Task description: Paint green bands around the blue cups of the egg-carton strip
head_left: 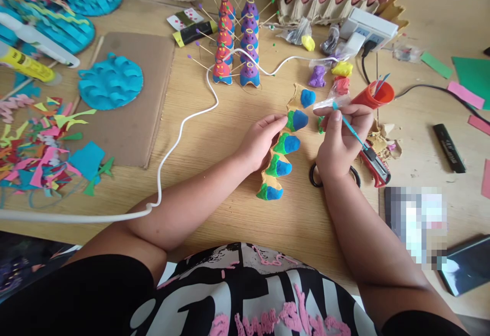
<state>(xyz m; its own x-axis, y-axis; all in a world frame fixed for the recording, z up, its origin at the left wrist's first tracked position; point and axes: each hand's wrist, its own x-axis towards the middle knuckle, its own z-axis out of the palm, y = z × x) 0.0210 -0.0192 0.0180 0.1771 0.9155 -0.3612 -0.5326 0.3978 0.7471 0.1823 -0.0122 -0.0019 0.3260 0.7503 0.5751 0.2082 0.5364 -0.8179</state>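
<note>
My left hand (262,139) is closed on the upper left side of an egg carton strip (288,143), thumb on top. Blue clay covers part of each cup; green clay sits beside it on all but the top cup, where bare carton shows. A thin blue modelling tool (352,132) is pinched in my right hand (340,144), to the right of the strip. A little green clay (320,124) shows beside that hand. Below the wrist lie black scissor-like handles (314,176), partly hidden. A red utility knife (377,167) rests to the right.
Two rows of finished carton figures (250,50) with pins stand at the back. A white cable (184,121) crosses the table to a power strip (369,24). Clay packets (317,76) and an orange cup (377,93) lie right; cardboard (130,142) and paper scraps (42,157) left.
</note>
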